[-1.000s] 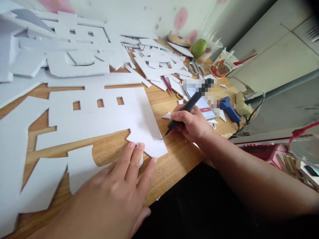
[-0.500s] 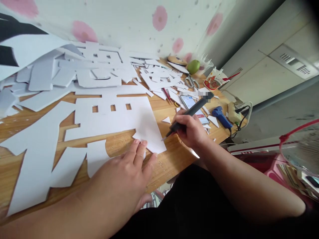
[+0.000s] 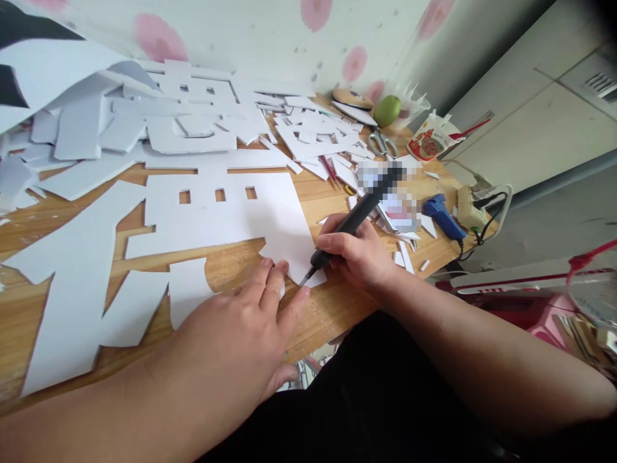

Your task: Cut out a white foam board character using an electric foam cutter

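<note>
A white cutout [image 3: 216,222] lies beyond the outspread left hand [image 3: 243,312], beside the right hand [image 3: 360,254] holding a tool [image 3: 355,214].

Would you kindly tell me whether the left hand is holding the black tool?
No, the right hand grips the black tool, while the left hand lies palm down.
</note>
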